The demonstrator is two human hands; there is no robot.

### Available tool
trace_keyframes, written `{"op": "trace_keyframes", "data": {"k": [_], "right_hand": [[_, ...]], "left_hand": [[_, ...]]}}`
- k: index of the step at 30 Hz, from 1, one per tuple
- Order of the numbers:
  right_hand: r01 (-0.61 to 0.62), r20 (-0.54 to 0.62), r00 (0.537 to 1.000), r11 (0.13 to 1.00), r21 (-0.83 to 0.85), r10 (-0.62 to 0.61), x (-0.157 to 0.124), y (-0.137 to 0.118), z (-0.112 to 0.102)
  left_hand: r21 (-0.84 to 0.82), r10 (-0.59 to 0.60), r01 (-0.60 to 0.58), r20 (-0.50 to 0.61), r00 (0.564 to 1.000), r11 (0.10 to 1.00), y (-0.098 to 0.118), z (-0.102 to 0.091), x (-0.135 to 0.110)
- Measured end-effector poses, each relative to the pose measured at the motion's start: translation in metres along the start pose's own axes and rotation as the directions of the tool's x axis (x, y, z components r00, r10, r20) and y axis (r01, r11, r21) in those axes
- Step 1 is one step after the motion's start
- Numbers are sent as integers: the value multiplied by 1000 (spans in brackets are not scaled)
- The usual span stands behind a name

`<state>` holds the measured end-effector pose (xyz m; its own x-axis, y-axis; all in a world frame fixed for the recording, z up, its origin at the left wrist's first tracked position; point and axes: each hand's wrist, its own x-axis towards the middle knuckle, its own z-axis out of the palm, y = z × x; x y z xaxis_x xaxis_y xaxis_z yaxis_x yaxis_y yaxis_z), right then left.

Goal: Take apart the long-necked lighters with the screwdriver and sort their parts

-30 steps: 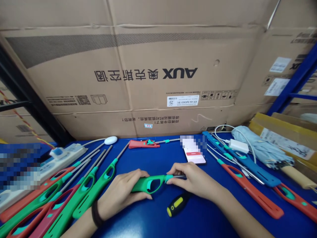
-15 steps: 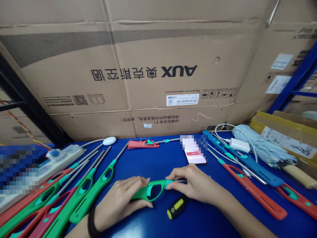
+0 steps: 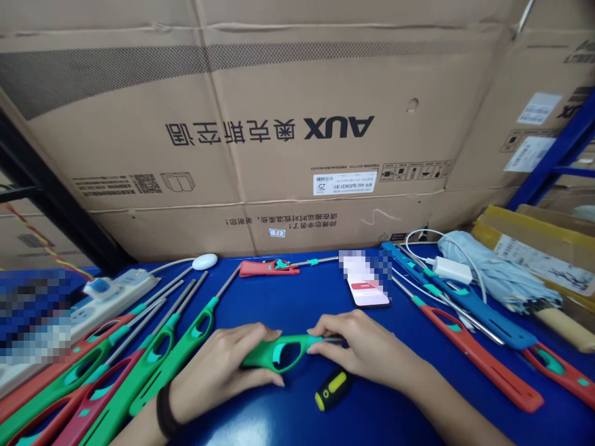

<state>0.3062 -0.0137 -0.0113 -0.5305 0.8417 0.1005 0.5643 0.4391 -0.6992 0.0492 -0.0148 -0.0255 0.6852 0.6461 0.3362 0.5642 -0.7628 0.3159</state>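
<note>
Between my hands is a green gas lighter point(image 3: 263, 355) with a teal trigger inside its loop and a thin metal tube, held a little above the blue table. My left hand point(image 3: 232, 356) is closed around the handle, which its palm partly hides. With thumb and fingers, my right hand point(image 3: 360, 344) pinches the teal collar where the tube begins, covering the tube's far end. Below the right hand lies a short black and yellow screwdriver point(image 3: 332, 390), its tip out of sight under the hand.
Several red and green lighters lie at left beside a white power strip point(image 3: 125, 291). A red lighter point(image 3: 264, 269) and a phone point(image 3: 369, 291) are at the back. On the right are an orange lighter point(image 3: 483, 359), blue lighters, a charger point(image 3: 452, 270) and a folded umbrella point(image 3: 497, 269). A large cardboard box point(image 3: 260, 74) walls the back.
My left hand and the green lighter have shifted very slightly left. Both grips stay the same, and the view has moved a little.
</note>
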Motion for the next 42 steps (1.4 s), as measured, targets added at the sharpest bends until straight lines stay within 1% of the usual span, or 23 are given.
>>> {"op": "trace_keyframes", "data": {"k": [2,4,5,7,9,11,13,15,18,21,26,30,33,40,42], "right_hand": [[1,-23,1000,1000,-18,-1,2,2,-4],[-17,-32,999,1000,15,18,2,6,-11],[-36,-33,999,999,34,37,2,9,-15],[-82,-34,996,996,41,83,1,14,-21],[-117,-28,993,993,10,117,-1,18,-25],[-133,-19,991,991,-24,133,-2,21,-27],[-143,-9,990,989,-45,143,-2,23,-27],[-150,8,989,987,-65,151,-2,24,-26],[-149,36,988,983,-106,153,-1,23,-26],[-134,33,990,981,-143,140,0,23,-26],[-112,31,992,978,-175,119,0,27,-26],[-87,28,995,974,-211,95,-1,27,-27],[-93,38,994,972,-217,103,-1,27,-27],[-98,44,993,968,-230,111,-2,26,-29],[-92,13,995,966,-242,98,-2,24,-32]], "left_hand": [[40,-38,37,33,999,999,-3,-9,4],[105,-77,70,61,995,992,-8,-24,4],[139,-110,102,56,992,985,-13,-32,3],[168,-183,177,20,983,970,-23,-50,-3],[178,-220,208,48,974,962,-34,-65,-14],[182,-267,240,138,954,953,-42,-77,-27],[183,-307,269,228,924,946,-46,-84,-38],[193,-333,289,263,905,938,-49,-85,-45],[228,-366,316,227,903,921,-53,-78,-46],[267,-397,339,207,894,902,-59,-70,-42],[295,-381,320,178,907,900,-66,-66,-40],[363,-405,326,167,899,873,-65,-66,-38],[397,-412,328,145,900,857,-63,-64,-35],[376,-392,316,144,909,871,-62,-59,-32],[379,-386,307,152,910,873,-62,-60,-32]]}}
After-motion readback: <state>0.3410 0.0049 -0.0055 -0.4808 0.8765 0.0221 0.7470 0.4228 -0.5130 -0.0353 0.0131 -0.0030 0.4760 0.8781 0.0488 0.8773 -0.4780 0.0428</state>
